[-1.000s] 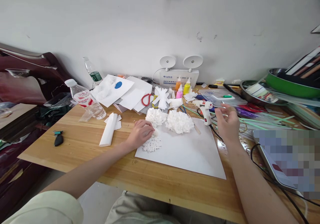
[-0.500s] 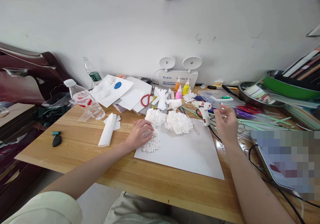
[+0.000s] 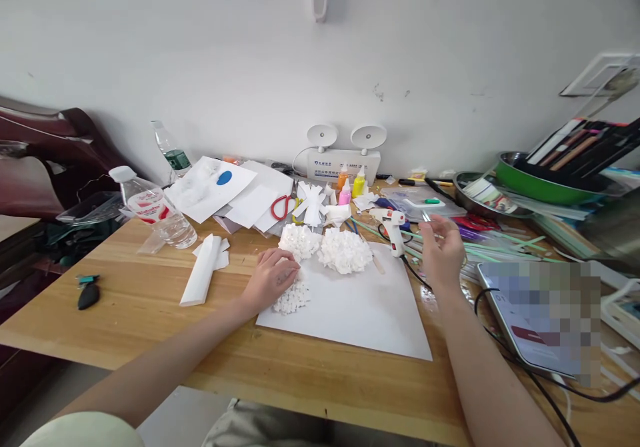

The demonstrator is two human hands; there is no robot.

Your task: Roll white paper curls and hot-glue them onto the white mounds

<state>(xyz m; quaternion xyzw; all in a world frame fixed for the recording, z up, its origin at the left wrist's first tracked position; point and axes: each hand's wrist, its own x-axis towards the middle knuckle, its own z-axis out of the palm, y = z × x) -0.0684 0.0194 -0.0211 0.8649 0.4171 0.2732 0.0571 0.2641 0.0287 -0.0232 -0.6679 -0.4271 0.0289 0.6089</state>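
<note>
My left hand (image 3: 271,278) curls its fingers over a clump of small white bits (image 3: 293,296), partly hiding it. The clump lies on a large white sheet of paper (image 3: 360,320). Just behind my fingers sit two fluffy white clusters, a smaller cluster (image 3: 299,241) and a larger cluster (image 3: 345,250). My right hand (image 3: 443,250) is raised at the sheet's right side, fingers pinched on what look like slim silvery tweezers (image 3: 426,215), mostly hidden. Left of that hand stands a white hot glue gun (image 3: 393,227), apart from it.
Rolled white paper (image 3: 203,274) and a water bottle (image 3: 160,217) stand left. Red-handled scissors (image 3: 280,207), paint bottles (image 3: 345,194) and an emergency light (image 3: 345,164) are behind. A phone (image 3: 530,320) with cables lies right, below a green bowl (image 3: 540,187).
The view has turned slightly right, so the table things sit farther left. A silvery tip now shows at my right fingers. My left hand stays over the white clump.
</note>
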